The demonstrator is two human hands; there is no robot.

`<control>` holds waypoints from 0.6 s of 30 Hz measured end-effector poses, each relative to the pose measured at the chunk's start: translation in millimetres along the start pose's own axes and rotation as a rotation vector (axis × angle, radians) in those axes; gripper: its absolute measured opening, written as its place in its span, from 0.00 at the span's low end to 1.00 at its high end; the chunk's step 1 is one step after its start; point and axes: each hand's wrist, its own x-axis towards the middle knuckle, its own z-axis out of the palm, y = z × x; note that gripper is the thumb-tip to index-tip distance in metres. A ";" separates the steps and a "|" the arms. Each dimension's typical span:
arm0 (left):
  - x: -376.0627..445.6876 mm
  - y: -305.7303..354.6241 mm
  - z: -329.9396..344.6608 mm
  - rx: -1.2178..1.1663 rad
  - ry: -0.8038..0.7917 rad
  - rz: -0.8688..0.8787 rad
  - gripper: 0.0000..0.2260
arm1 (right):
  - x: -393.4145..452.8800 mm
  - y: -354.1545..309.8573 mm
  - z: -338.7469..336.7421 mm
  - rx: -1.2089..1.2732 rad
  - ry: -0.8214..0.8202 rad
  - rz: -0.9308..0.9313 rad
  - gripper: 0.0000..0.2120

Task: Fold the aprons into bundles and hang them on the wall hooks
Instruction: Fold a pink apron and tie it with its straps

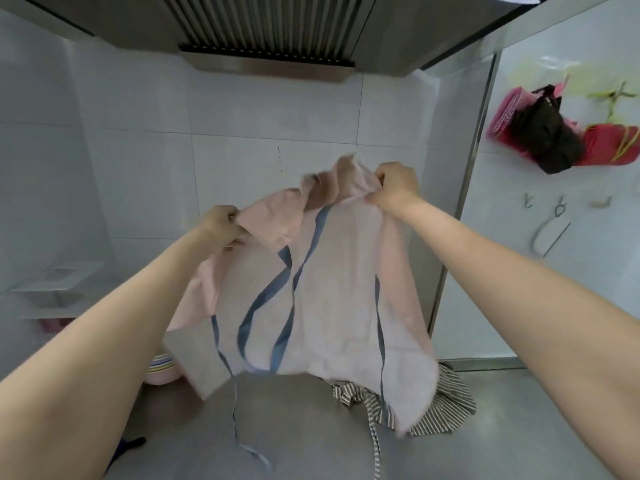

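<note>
The pale pink cloth apron with blue ribbon ties [322, 299] hangs spread in the air between both hands, above the grey steel counter [519, 427]. Its upper edge is bunched and raised; its lower edge drops to the counter, and its right lower corner overlaps the brown-and-white striped apron [446, 407] lying crumpled on the counter beneath it. The left hand [221, 225] grips the upper left edge of the pink apron, fingers curled round a fold of cloth. The right hand [394, 187] sits higher and farther back, pinching the bunched upper right edge with fingers closed on the fabric. Two blue ties cross the front panel diagonally, and a thin blue tie trails from the lower left edge down onto the counter surface. Left of the hanging cloth, a stack of coloured plastic bowls [161, 367] stands on the counter, partly hidden by the left forearm. Behind the apron is a white tiled wall [138, 150], with a ribbed steel extractor hood [270, 32] overhead. On the right-hand wall, a row of small metal wall hooks [561, 204] is mounted; one appears to carry a wire loop, though motion blur limits certainty. Above the hooks hang a dark cloth bundle [547, 136] and red and pink bundled items [613, 143].
</note>
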 end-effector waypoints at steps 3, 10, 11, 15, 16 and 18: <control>1.6 5.4 5.7 -0.242 0.127 0.051 0.11 | 8.8 -6.8 2.2 0.077 0.191 -0.017 0.11; 4.1 -14.0 7.1 0.605 -0.070 0.498 0.15 | 26.6 5.4 -19.3 0.171 0.203 -0.031 0.06; 5.0 -20.9 14.2 0.848 -0.154 0.545 0.18 | 29.4 2.9 -22.5 0.174 0.188 -0.030 0.06; 2.9 -33.3 28.6 1.147 -0.354 0.498 0.30 | 28.5 -14.5 -28.0 0.150 0.035 -0.095 0.11; 2.9 -29.5 31.0 1.023 -0.354 0.434 0.30 | 27.8 -18.0 -26.9 0.147 -0.013 -0.154 0.13; 1.8 -15.6 40.1 0.519 -0.342 0.303 0.30 | 22.0 -27.7 -23.2 0.091 -0.093 -0.274 0.16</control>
